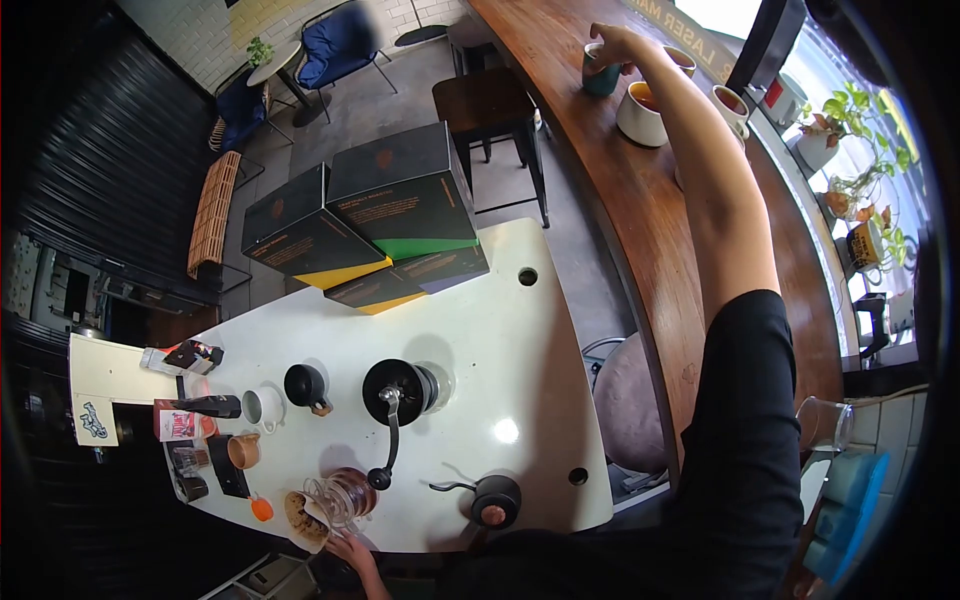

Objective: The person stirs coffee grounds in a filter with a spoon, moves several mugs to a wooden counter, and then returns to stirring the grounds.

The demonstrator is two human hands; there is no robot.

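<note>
Right hand (pixel 622 48): grips dark-teal round cup (pixel 600 80) at brown wooden counter (pixel 640 200).
Left hand (pixel 348 550): beside brown-stained paper filter (pixel 308 536); grip unclear.

On the near surface (pixel 530 320), the grinder (pixel 393 388) is standing mid-way, a mug (pixel 303 384) sitting to its left, cups (pixel 243 450) standing farther left and boxes (pixel 410 175) standing behind. Before the grinder, the server (pixel 350 493) is sitting leftward, the filter (pixel 303 522) overlapping its left side in view; the kettle (pixel 505 490) is sitting rightward. A second surface (pixel 650 220) is running along the right; at its far part, a tumbler (pixel 600 85) is standing left of a bowl (pixel 640 122). A stool (pixel 485 100) is standing between boxes and second surface.
</note>
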